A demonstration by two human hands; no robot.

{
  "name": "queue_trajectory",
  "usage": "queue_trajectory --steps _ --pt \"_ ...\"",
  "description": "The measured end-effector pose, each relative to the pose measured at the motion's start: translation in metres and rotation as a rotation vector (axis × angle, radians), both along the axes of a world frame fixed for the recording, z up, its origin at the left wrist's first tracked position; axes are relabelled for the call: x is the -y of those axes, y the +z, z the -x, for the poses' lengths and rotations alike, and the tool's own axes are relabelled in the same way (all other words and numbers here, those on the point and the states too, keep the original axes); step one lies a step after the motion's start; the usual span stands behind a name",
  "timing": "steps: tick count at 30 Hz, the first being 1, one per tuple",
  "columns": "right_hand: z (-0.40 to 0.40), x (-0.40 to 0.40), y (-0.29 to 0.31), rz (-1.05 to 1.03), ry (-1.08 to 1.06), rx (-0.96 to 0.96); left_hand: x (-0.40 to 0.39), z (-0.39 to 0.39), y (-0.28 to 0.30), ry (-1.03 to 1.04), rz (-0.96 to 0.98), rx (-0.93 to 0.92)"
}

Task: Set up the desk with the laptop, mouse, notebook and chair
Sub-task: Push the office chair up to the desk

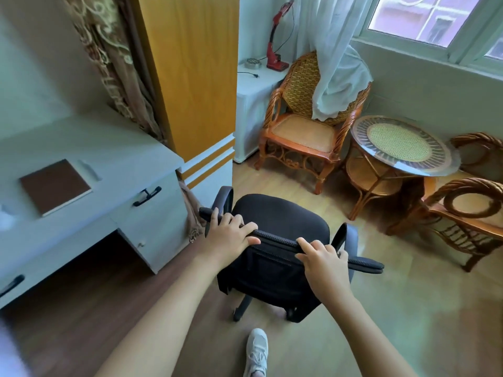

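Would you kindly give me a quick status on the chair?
Left hand and right hand both grip the chair backrest top. Chair stands right of the desk, not tucked in. Floor between looks open.

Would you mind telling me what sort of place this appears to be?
Probably a room in a home, a bedroom or study corner: a grey desk with drawers, a black office chair held by both hands, and rattan armchairs round a small glass-topped table beneath a curtained window.

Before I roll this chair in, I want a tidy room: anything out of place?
The white curtain is draped over the wicker armchair by the window instead of hanging free. The notebook lies askew on the desk.
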State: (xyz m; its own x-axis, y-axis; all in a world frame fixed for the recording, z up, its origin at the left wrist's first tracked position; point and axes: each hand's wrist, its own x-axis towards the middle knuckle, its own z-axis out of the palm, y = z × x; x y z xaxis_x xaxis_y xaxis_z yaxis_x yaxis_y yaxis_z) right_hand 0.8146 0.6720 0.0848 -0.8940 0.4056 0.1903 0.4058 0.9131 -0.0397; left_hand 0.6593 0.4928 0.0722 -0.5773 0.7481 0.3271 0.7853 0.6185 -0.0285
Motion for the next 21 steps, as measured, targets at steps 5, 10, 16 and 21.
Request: queue_trajectory --steps 5,10,16,21 --pt "-0.047 0.041 -0.002 -0.036 0.061 -0.038 0.05 -0.056 -0.004 0.067 -0.021 0.048" --pt "-0.09 0.074 0.0 0.005 0.171 -0.04 0.098 -0.119 -0.003 0.168 -0.005 0.04" --pt "-0.137 0.099 -0.001 -0.002 0.341 -0.018 0.14 -0.2 -0.001 0.318 -0.042 0.048" --pt "-0.167 0.115 -0.002 -0.008 0.481 -0.03 0.169 -0.263 -0.001 0.46 -0.096 0.033"
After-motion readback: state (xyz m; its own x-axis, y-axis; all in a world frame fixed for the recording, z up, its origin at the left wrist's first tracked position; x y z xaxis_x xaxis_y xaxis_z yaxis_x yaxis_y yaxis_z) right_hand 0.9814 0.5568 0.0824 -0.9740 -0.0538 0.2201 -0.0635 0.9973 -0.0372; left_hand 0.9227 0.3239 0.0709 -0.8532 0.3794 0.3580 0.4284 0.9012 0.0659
